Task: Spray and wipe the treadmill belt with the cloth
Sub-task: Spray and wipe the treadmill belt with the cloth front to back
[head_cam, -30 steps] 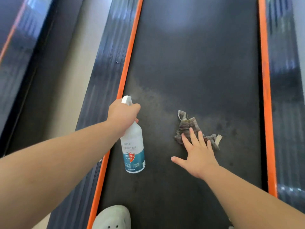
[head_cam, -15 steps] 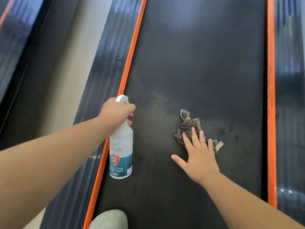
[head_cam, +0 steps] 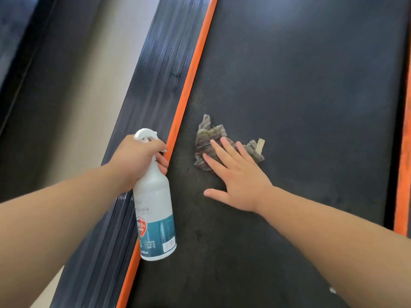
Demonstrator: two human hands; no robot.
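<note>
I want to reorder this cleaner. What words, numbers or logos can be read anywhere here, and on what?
"9.9%", likely 99.9%: on the red shield of the spray bottle label.
Other label lines, above and below: too blurred to read.
No text visible on the cloth or the treadmill belt.

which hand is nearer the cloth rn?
Right. The right hand presses flat on the cloth; the left hand grips the spray bottle over the orange strip, apart from the cloth.

Cloth point(head_cam: 212, 138) on belt point(head_cam: 300, 85), bottle point(head_cam: 155, 210) leftward
</note>
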